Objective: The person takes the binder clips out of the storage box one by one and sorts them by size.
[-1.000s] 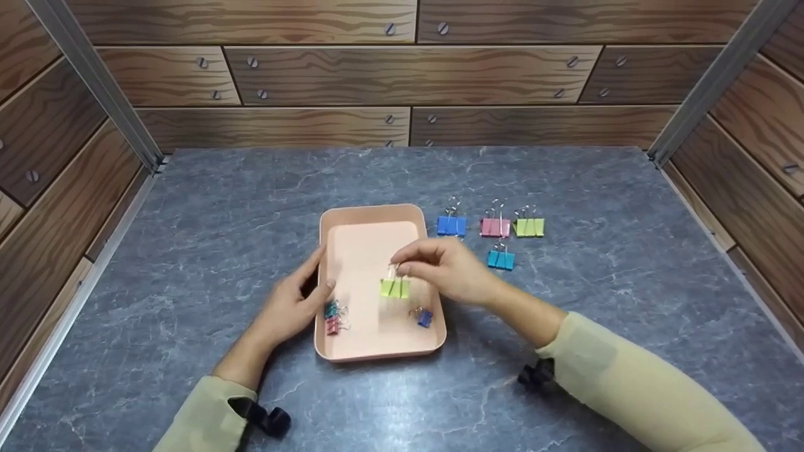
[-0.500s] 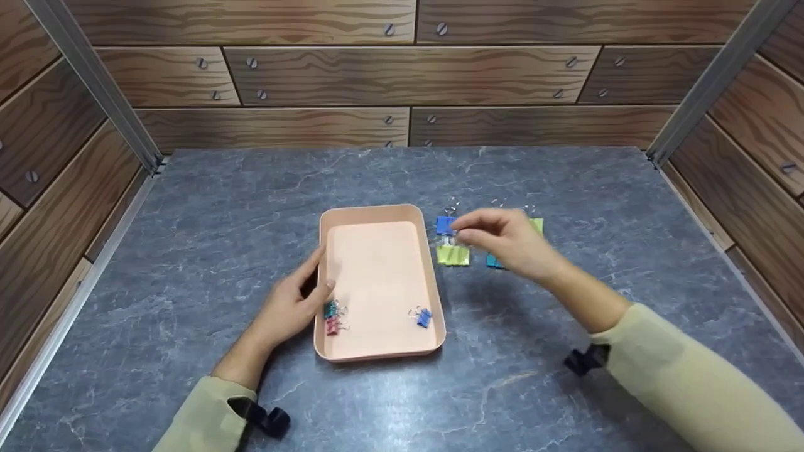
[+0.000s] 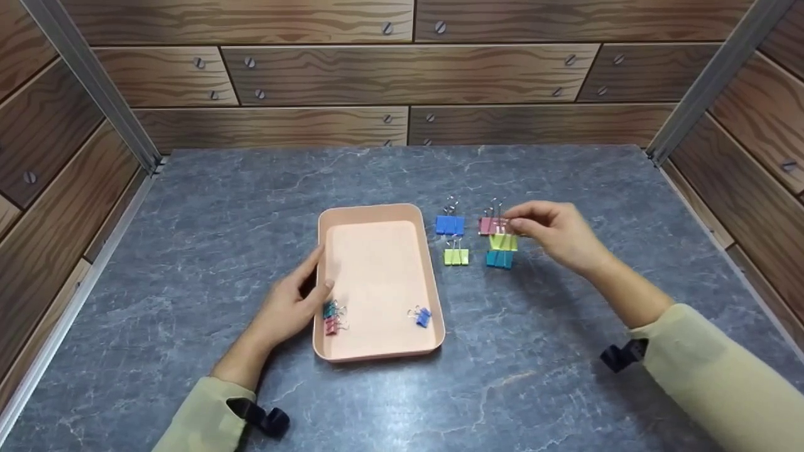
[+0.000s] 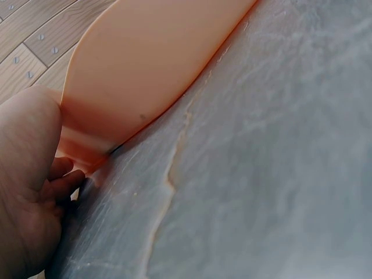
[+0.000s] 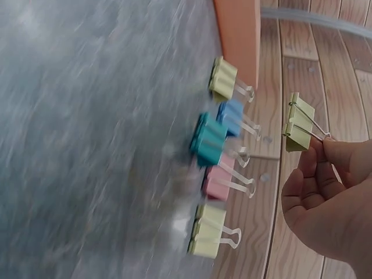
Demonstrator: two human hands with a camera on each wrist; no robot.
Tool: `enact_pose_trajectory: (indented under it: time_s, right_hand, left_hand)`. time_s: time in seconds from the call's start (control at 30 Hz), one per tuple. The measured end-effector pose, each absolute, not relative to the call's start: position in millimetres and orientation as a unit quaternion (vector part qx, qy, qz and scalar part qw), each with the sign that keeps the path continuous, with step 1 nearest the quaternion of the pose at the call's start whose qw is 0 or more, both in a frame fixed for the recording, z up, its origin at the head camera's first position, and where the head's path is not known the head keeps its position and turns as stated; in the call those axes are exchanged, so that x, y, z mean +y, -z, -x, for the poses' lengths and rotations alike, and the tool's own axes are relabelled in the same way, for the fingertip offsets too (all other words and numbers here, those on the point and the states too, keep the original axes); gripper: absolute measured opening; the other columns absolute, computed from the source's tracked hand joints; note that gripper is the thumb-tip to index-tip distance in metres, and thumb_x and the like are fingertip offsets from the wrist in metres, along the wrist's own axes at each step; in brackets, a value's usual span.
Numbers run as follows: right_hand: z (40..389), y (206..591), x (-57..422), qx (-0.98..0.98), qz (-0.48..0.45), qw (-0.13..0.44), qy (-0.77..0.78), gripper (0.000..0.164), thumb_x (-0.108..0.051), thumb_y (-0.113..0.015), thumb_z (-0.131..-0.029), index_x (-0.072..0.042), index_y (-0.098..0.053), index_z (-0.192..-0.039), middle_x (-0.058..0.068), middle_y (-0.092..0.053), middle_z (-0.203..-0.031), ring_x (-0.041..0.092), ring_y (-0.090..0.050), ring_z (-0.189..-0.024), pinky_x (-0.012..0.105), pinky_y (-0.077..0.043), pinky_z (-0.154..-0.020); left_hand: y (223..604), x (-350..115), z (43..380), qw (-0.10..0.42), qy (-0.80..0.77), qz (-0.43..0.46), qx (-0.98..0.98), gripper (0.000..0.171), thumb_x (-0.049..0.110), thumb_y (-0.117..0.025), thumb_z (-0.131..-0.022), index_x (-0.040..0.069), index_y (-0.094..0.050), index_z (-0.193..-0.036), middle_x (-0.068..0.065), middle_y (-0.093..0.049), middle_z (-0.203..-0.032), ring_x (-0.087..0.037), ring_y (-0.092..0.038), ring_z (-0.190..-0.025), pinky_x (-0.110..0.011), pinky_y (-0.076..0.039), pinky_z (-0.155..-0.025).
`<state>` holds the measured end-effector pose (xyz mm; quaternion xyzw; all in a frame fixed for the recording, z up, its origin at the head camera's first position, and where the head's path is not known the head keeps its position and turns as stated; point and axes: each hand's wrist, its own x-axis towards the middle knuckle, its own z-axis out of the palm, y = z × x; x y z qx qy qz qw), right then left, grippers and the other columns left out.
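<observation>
My right hand (image 3: 562,238) pinches the wire handle of a yellow-green binder clip (image 3: 503,242), which hangs above the table right of the tray. The right wrist view shows this held clip (image 5: 299,123) apart from the others. Around it on the table stand a blue clip (image 3: 450,225), a pink clip (image 3: 487,226), a teal clip (image 3: 499,260) and another yellow-green clip (image 3: 456,257). A further yellow-green clip (image 5: 207,231), hidden in the head view, shows in the right wrist view. My left hand (image 3: 292,306) holds the left side of the peach tray (image 3: 383,263), thumb over its rim.
Inside the tray, a small teal clip (image 3: 330,310) and small red clip (image 3: 331,325) lie by the left wall. A small blue clip (image 3: 423,317) lies near the right wall. Wood-patterned panels (image 3: 402,75) enclose the grey marbled table (image 3: 239,188) at the back and sides.
My right hand has carried the yellow-green binder clip from above the tray rightward to over the standing clips. My left hand and the tray have stayed put.
</observation>
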<state>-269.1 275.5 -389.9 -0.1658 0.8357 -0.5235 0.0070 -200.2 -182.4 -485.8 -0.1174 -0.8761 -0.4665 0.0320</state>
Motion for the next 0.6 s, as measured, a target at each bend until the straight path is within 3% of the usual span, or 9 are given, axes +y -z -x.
enact_pose_trajectory:
  time_s: [0.6]
  right_hand:
    - [279.9, 410.5, 322.9, 0.886, 0.128, -0.018, 0.445, 0.020, -0.007, -0.066, -0.105, 0.004, -0.077, -0.119, 0.022, -0.074, -0.117, 0.004, -0.065, -0.093, 0.015, -0.054, -0.079]
  left_hand:
    - [485.7, -181.7, 200.3, 0.033, 0.470, 0.116, -0.875, 0.070, 0.029, -0.068, -0.104, 0.021, -0.038, -0.167, -0.015, -0.046, -0.162, -0.032, -0.046, -0.147, -0.050, -0.037, -0.122]
